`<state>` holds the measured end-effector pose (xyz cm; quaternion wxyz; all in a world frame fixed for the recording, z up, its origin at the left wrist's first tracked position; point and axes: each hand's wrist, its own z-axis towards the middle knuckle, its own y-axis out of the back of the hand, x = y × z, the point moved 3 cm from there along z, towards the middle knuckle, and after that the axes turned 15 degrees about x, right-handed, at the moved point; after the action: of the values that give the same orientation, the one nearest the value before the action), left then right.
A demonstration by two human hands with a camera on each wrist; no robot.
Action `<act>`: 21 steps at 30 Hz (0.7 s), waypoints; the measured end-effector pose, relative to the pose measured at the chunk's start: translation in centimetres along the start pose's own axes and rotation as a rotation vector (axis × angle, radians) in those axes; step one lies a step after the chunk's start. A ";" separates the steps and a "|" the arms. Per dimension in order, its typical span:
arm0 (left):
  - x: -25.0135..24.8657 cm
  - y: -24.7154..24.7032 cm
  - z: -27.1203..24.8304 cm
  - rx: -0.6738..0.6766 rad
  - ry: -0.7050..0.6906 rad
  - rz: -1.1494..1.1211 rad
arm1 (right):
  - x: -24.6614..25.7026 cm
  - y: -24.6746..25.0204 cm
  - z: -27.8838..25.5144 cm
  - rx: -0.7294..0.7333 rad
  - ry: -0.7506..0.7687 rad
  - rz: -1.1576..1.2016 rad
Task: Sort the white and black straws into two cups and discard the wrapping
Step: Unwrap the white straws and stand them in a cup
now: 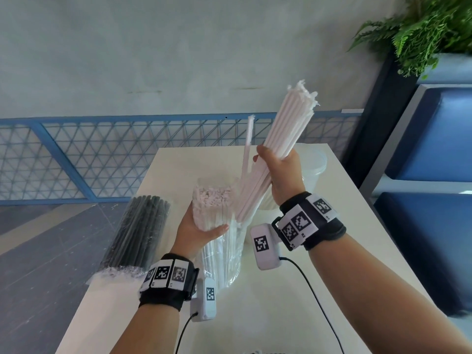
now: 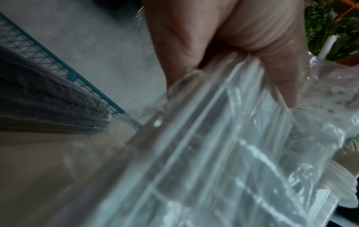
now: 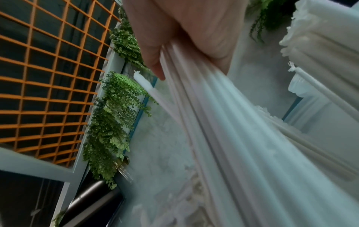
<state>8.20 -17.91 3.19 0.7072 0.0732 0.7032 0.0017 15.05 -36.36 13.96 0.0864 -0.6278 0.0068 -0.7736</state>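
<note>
My right hand [image 1: 277, 167] grips a thick bundle of white straws [image 1: 288, 126], tilted up to the right above the table; one loose white straw [image 1: 248, 141] stands beside it. My left hand [image 1: 201, 229] holds the clear plastic pack of white straws [image 1: 212, 205] upright, its open top showing straw ends. In the left wrist view my fingers [image 2: 223, 46] curl round the crinkled clear wrapping [image 2: 233, 145]. In the right wrist view the fingers [image 3: 184, 33] clasp the white straws [image 3: 233, 130]. A wrapped pack of black straws [image 1: 139, 231] lies on the table's left edge.
A translucent plastic cup [image 1: 313, 172] stands behind my right hand on the white table [image 1: 281, 315]. A blue mesh railing [image 1: 102, 154] runs behind the table. Blue seats [image 1: 431, 154] and a fern planter [image 1: 424, 29] stand to the right.
</note>
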 end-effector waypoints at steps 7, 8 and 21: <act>-0.7 -0.7 0.2 0.014 0.003 0.062 | -1.0 -0.7 -0.9 0.182 -0.088 -0.014; -0.7 -0.7 0.2 0.014 -0.001 0.062 | -1.0 -0.8 -1.0 0.209 -0.091 -0.011; -0.1 0.3 0.4 0.003 0.005 0.019 | 3.5 1.8 0.9 -0.066 0.112 0.015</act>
<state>8.66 -17.66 3.34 0.7054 0.0809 0.7041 0.0077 15.43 -38.56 17.33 0.0708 -0.5859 0.0418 -0.8062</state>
